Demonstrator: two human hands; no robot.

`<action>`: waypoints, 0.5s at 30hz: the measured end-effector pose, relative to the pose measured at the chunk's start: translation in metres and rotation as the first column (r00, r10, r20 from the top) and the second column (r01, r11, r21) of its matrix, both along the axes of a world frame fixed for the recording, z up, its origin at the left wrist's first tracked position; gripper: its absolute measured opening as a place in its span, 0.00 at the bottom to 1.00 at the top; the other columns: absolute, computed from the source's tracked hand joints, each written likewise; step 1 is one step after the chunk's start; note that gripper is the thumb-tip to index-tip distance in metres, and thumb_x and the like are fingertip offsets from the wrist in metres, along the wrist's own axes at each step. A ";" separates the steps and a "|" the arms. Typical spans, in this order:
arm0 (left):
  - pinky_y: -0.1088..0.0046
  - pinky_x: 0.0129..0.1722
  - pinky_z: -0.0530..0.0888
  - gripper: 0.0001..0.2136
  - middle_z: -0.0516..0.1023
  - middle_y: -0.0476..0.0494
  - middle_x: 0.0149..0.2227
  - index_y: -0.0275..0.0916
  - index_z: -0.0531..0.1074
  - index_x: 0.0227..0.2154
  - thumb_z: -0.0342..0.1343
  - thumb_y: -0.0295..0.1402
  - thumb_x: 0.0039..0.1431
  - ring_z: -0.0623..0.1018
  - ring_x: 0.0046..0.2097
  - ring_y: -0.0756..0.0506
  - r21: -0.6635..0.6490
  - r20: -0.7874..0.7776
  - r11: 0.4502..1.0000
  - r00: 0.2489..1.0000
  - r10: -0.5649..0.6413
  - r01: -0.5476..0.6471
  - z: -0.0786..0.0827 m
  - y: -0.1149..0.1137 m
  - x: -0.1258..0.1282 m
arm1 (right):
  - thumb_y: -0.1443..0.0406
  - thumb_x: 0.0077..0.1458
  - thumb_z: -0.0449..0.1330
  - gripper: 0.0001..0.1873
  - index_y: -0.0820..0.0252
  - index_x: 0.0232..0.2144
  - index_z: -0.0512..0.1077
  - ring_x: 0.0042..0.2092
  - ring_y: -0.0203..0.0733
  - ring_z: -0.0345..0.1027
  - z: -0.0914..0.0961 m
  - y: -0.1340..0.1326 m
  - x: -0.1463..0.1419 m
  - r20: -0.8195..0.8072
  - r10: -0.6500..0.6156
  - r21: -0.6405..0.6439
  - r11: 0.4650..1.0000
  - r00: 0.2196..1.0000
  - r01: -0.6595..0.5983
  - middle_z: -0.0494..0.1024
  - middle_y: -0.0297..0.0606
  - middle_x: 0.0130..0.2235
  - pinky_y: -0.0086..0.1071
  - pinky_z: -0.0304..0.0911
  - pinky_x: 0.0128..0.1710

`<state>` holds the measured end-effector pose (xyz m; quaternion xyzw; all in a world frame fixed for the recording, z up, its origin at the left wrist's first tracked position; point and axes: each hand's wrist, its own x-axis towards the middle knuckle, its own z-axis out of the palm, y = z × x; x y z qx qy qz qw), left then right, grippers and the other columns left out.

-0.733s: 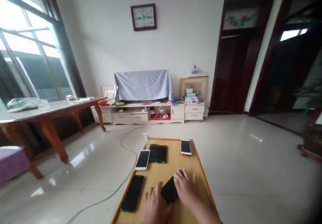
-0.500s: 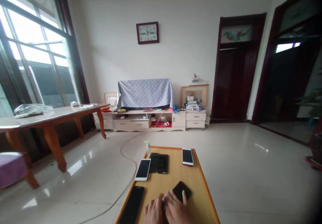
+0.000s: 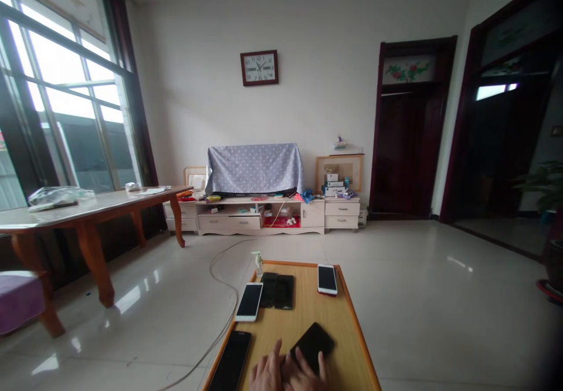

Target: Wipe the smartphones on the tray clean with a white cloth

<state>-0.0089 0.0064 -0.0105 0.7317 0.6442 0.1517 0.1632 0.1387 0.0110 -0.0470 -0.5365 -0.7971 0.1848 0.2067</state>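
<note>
A dark smartphone (image 3: 315, 343) lies at an angle near the front of a small wooden table (image 3: 303, 315). My right hand (image 3: 305, 376) rests over its lower end, fingers spread across the dark surface. Close against it on the left is my left hand (image 3: 266, 373), with the index finger stretched out and the other fingers slightly bent. The fingers hide the phone's near end. To the left lies a black phone (image 3: 231, 360), and beyond it a white-framed phone (image 3: 249, 302). An opened black case (image 3: 278, 291) sits beside that one. Another white phone (image 3: 326, 279) lies at the far right corner.
A pump bottle (image 3: 258, 264) stands at the table's far left corner. A cable (image 3: 222, 326) trails over the floor beside it. Against the wall is a low white cabinet (image 3: 229, 222) bearing a cloth-covered object (image 3: 255, 168). A larger wooden table (image 3: 88, 212) stands left.
My hands have moved slightly apart, and the left index finger now points up more. More of the dark phone shows. The whole view has tilted up slightly.
</note>
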 end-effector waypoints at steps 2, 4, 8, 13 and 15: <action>0.66 0.59 0.60 0.36 0.73 0.37 0.59 0.33 0.54 0.67 0.49 0.38 0.55 0.69 0.60 0.41 -0.011 -0.021 1.000 1.000 -0.007 0.007 0.004 -0.001 0.001 | 0.53 0.67 0.45 0.21 0.31 0.57 0.68 0.67 0.61 0.50 0.010 0.001 0.020 0.026 -0.031 0.015 0.999 0.999 0.031 0.67 0.28 0.62 0.73 0.30 0.62; 0.66 0.59 0.59 0.42 0.72 0.35 0.59 0.33 0.54 0.66 0.56 0.40 0.47 0.68 0.62 0.38 -0.026 -0.051 1.000 0.999 -0.016 0.015 0.007 -0.003 0.002 | 0.53 0.67 0.42 0.24 0.38 0.59 0.68 0.68 0.63 0.46 0.025 0.003 0.044 0.072 -0.211 0.046 0.977 0.975 0.208 0.65 0.33 0.63 0.75 0.30 0.60; 0.63 0.60 0.59 0.43 0.72 0.34 0.59 0.34 0.55 0.66 0.58 0.40 0.44 0.67 0.62 0.37 0.010 -0.067 0.999 0.997 -0.038 0.039 0.007 -0.009 0.005 | 0.52 0.67 0.42 0.26 0.45 0.62 0.65 0.69 0.61 0.41 0.039 -0.010 0.059 0.098 -0.331 0.072 0.943 0.939 0.325 0.63 0.37 0.65 0.72 0.31 0.62; 0.61 0.59 0.59 0.32 0.74 0.34 0.56 0.34 0.58 0.63 0.50 0.38 0.54 0.70 0.58 0.39 0.122 -0.022 0.991 0.999 -0.050 0.053 -0.002 -0.014 0.008 | 0.53 0.68 0.41 0.25 0.43 0.63 0.61 0.70 0.53 0.41 0.041 -0.049 0.032 0.018 -0.018 0.011 1.000 1.000 0.018 0.62 0.34 0.66 0.65 0.30 0.65; 0.61 0.58 0.59 0.32 0.74 0.35 0.55 0.35 0.59 0.62 0.52 0.40 0.55 0.70 0.58 0.38 0.159 -0.024 0.985 0.998 -0.059 0.062 -0.004 -0.013 0.011 | 0.54 0.69 0.39 0.25 0.42 0.63 0.62 0.71 0.53 0.39 0.047 -0.047 0.041 0.029 -0.053 -0.007 0.999 0.998 0.053 0.62 0.32 0.66 0.65 0.28 0.65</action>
